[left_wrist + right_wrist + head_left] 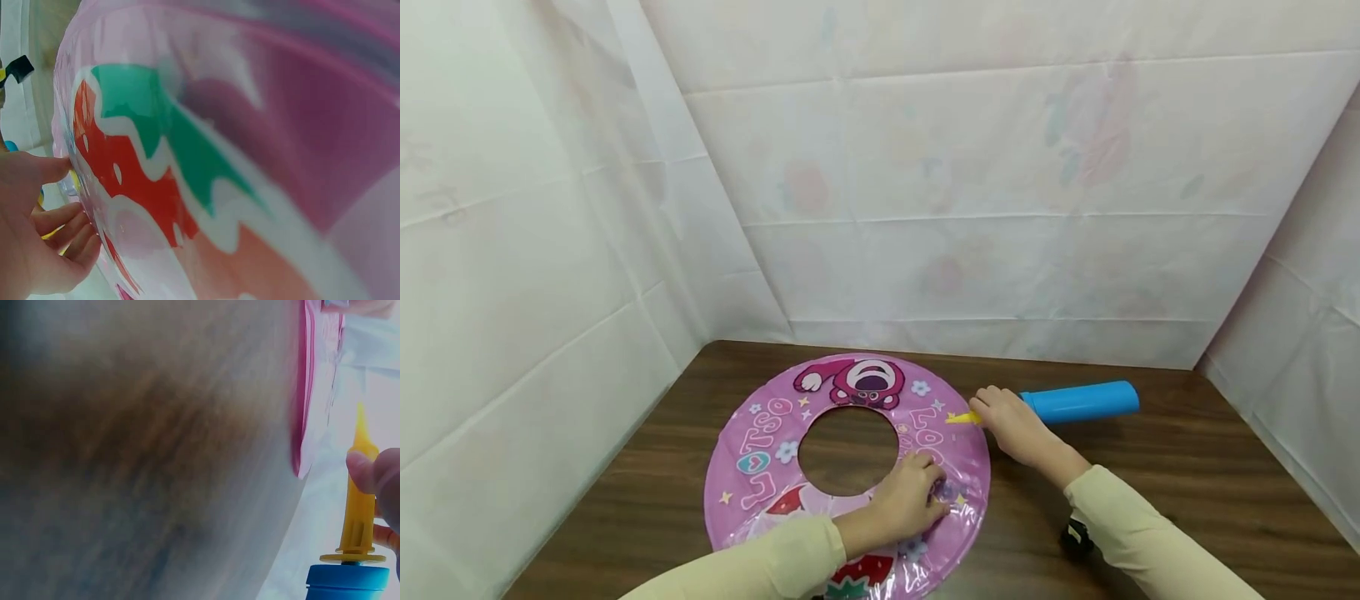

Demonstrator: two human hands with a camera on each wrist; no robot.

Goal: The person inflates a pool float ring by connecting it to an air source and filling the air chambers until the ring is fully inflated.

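My left hand (904, 500) lies on the near right part of the pink swim ring (739, 454), which rests flat on the table (625, 492). My thumb and bent fingers touch its vinyl; I can't tell whether they pinch anything. Farther along, my right hand (1011, 423) grips the yellow nozzle (964, 417) of the blue pump (1081, 402). From overhead the tip overlaps the ring, but the right wrist view shows it apart from the vinyl.

To hold this well, I should steady the ring with light fingertips, since its skin probably creases under pressure, and grip the nozzle close to its base so the pump's weight doesn't swing the point into the film.

Nearest me, my left sleeve (760, 560) hides part of the ring, whose near edge is cut off. A clear bit (70, 182) between my thumb and fingers is too covered to name. The dark thing (1077, 538) by my right sleeve (1150, 533) is unclear. Beyond, the hanging sheet's (985, 167) prints are faint.
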